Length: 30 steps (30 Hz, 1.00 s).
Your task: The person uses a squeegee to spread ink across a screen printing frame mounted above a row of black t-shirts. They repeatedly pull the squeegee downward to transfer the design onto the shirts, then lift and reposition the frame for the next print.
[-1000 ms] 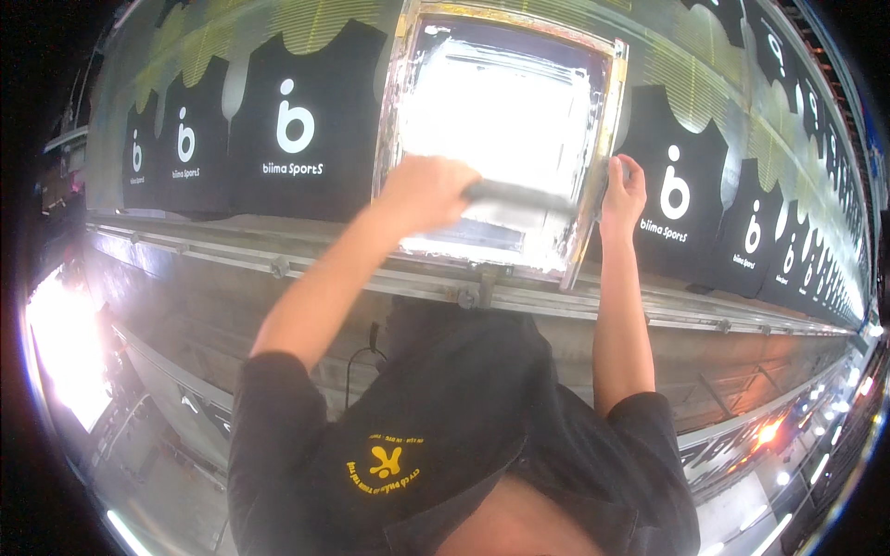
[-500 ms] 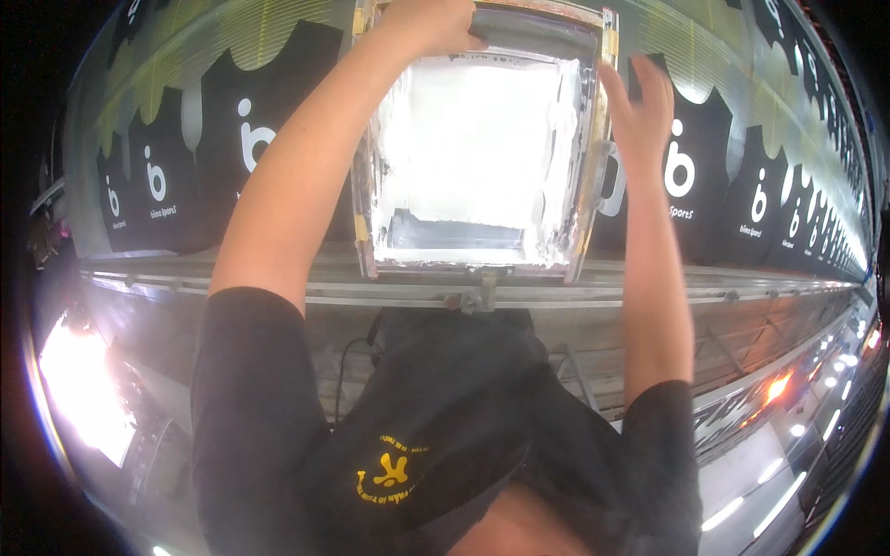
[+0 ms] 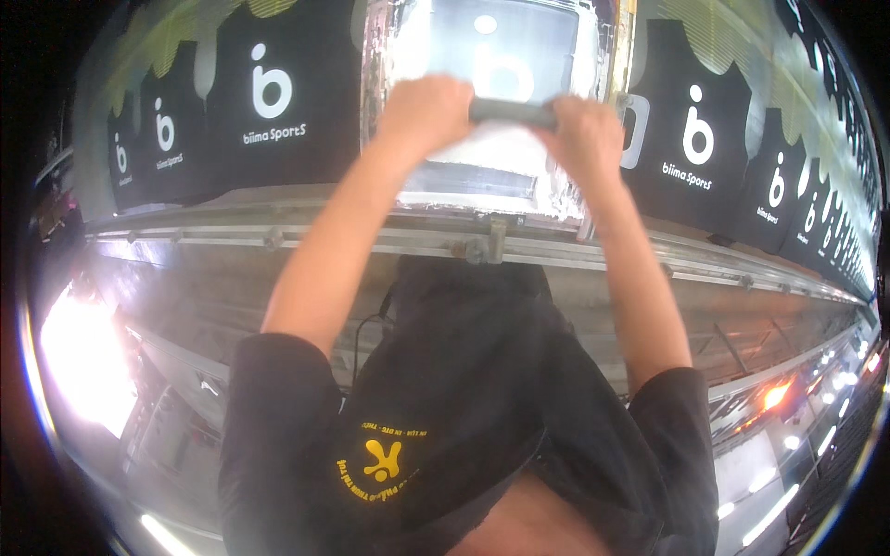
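White ink [image 3: 505, 150] could be left patchy or smeared if the squeegee [image 3: 513, 112] is tilted or unevenly pressed. Its dark bar is grasped near one end by the left hand [image 3: 428, 113] and near the other by the right hand [image 3: 590, 137], spanning between them within the screen frame [image 3: 626, 42]; blade contact, blurred here, cannot be judged.

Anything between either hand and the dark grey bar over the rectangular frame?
Nothing visible. The left hand and right hand are wrapped directly around opposite ends of the dark grey straight bar, over the pale rectangular frame.
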Available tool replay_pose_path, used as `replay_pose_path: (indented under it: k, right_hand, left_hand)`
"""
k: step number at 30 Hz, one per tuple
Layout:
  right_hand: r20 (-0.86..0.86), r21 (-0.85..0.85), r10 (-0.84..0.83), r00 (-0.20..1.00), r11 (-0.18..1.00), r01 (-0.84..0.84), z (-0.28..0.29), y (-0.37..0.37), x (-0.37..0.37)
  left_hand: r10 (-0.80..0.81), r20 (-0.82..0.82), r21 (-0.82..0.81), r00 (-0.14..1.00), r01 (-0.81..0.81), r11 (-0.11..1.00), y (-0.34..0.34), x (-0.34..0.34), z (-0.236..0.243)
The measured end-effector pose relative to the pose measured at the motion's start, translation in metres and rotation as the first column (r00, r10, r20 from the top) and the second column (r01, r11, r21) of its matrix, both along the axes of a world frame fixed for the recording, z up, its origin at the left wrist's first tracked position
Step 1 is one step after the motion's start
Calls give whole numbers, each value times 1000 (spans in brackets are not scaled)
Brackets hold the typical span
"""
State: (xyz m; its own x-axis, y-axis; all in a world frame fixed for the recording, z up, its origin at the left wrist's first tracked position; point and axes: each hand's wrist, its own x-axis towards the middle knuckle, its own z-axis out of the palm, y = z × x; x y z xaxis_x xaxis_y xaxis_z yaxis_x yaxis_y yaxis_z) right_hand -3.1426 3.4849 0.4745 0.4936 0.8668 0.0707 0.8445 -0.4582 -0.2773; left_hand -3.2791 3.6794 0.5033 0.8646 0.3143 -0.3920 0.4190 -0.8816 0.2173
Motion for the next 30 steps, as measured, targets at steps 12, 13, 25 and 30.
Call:
replay_pose_path:
  k: [12,13,25,30]
  right_hand:
    - [-195,23,145,970,989,-143,28,-110,-118]
    - [-234,-12,147,961,988,-154,43,-107,-108]
    - [-110,45,-91,990,994,96,41,103,147]
    - [-253,-25,-169,953,985,168,40,117,138]
  left_hand:
    - [11,368,-64,930,14,998,-107,-145,-2]
    - [17,275,-140,961,23,990,-97,-134,18]
    - [-79,239,2,968,81,997,128,131,32]
    - [-11,282,26,959,4,1000,119,134,32]
